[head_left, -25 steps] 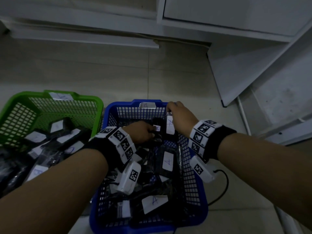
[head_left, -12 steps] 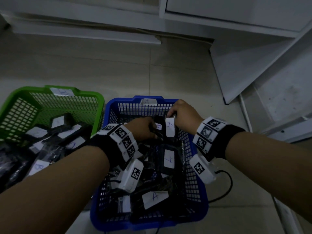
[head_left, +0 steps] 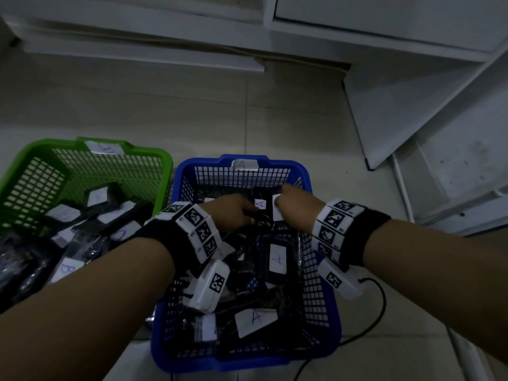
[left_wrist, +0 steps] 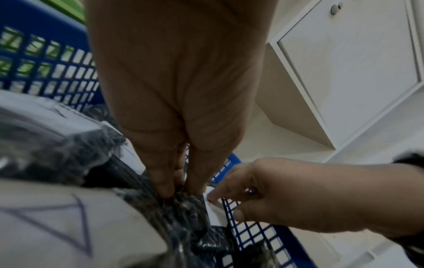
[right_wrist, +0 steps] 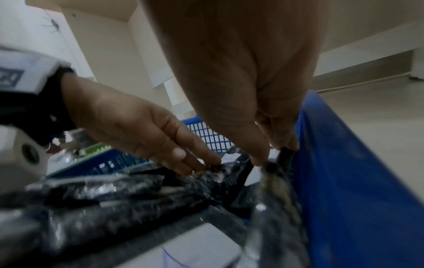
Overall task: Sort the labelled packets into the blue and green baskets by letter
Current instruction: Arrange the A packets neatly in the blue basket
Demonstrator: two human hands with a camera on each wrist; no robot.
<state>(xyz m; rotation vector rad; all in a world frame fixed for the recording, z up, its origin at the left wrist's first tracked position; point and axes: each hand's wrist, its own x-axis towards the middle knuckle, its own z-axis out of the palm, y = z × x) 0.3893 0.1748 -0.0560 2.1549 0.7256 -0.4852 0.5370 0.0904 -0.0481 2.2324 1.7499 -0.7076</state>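
Tiled floor (head_left: 192, 114), dim light. Blue basket (head_left: 321, 303) beside green basket (head_left: 24, 171), touching. Left hand (head_left: 233, 213) pinches a black packet (head_left: 259, 204) marked A at blue basket's far edge. Right hand (head_left: 294, 207) pinches a neighbouring packet (right_wrist: 277, 183) by the far right corner.

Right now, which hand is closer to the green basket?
Left. The left hand is inside the blue basket on the side nearest the green basket; the right hand is farther over.

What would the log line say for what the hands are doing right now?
left hand: pinches black plastic packet | right hand: pinches another packet | place: blue mesh basket
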